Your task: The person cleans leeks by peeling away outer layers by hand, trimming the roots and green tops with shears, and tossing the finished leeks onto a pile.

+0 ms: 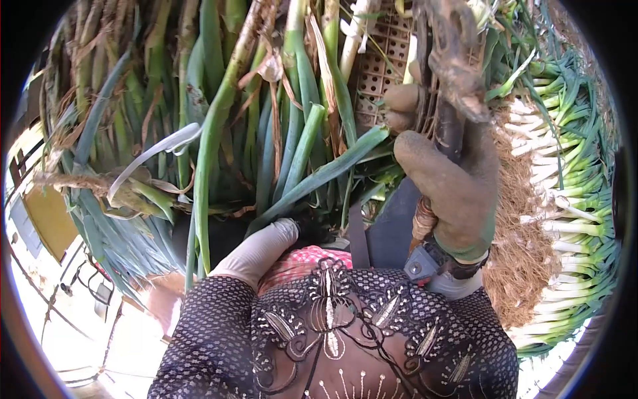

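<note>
One brown-gloved right hand [452, 183] wraps a dark bar [451, 138]; left hand's hidden past its pale fabric cuff [260, 249], can't tell. Long green leek stalks [212, 146] look light, bruisable; I'd grip mid-length.

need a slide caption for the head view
Gloved right hand closed around a dark object beside long green stalks, white-stemmed greens lined up at frame right.

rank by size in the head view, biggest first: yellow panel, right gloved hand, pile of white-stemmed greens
1. Pile of white-stemmed greens
2. Right gloved hand
3. Yellow panel
Apparent size in this view only.
</note>
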Available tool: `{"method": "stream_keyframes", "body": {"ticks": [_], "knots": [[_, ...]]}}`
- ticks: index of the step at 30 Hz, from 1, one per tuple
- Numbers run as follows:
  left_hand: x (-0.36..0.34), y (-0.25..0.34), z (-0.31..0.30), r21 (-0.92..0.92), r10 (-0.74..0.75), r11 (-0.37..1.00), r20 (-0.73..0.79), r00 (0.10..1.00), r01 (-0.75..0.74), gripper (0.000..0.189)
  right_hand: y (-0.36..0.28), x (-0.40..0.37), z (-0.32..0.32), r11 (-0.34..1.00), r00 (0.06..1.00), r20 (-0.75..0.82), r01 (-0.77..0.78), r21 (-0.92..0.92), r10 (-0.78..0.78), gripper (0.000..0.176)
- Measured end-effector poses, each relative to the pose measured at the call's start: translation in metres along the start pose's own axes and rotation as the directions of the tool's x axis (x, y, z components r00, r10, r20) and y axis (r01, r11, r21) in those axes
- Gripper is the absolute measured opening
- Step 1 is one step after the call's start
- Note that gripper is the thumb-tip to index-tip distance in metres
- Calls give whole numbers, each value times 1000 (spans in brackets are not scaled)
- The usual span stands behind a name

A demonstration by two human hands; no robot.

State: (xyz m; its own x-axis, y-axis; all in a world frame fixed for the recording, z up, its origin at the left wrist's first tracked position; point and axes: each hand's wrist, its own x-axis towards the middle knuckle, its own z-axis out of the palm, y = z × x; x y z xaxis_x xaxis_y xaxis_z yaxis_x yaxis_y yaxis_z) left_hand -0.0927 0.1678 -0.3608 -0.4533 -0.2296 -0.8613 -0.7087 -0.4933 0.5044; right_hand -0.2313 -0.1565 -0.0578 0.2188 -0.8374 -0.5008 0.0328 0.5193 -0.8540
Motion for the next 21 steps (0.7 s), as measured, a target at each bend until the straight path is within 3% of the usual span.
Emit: {"method": "stream_keyframes", "body": {"ticks": [3,8,10,11,12,14,16,17,18,20,21], "knots": [[5,1,-2,20,45,999,-51,998,-44,48,3,-17,6,998,998,-13,55,-25,-56,50],[14,14,1,51,163,986,-159,974,-157,49,37,-24,-3,939,975,48,223,-260,-218,42],[15,21,1,75,239,971,-190,952,-228,49,77,-5,-24,682,943,68,284,-674,-325,45],[15,24,1,85,278,960,-206,938,-266,49,88,0,-26,496,963,1,139,-857,-269,52],[12,26,-1,93,323,946,-222,920,-309,49,96,4,-25,271,967,-89,-22,-962,-239,59],[7,27,0,119,418,908,-250,873,-401,50,112,7,-23,148,968,-152,-123,-981,-200,67],[-34,43,-12,176,450,892,-256,855,-417,50,143,17,-35,86,972,-115,-99,-991,-205,65],[-101,81,-28,186,406,911,-251,878,-368,56,146,14,-34,70,966,-121,-107,-992,-230,62],[-135,92,-26,171,403,915,-350,846,-365,54,148,8,-32,52,961,-128,-119,-992,-247,60],[-192,101,-18,140,384,919,-533,754,-369,51,145,6,-33,164,974,-133,-104,-981,-182,60],[-244,115,-15,-70,363,871,-577,732,-487,48,143,5,-34,216,971,-158,-119,-969,-177,60]]}}
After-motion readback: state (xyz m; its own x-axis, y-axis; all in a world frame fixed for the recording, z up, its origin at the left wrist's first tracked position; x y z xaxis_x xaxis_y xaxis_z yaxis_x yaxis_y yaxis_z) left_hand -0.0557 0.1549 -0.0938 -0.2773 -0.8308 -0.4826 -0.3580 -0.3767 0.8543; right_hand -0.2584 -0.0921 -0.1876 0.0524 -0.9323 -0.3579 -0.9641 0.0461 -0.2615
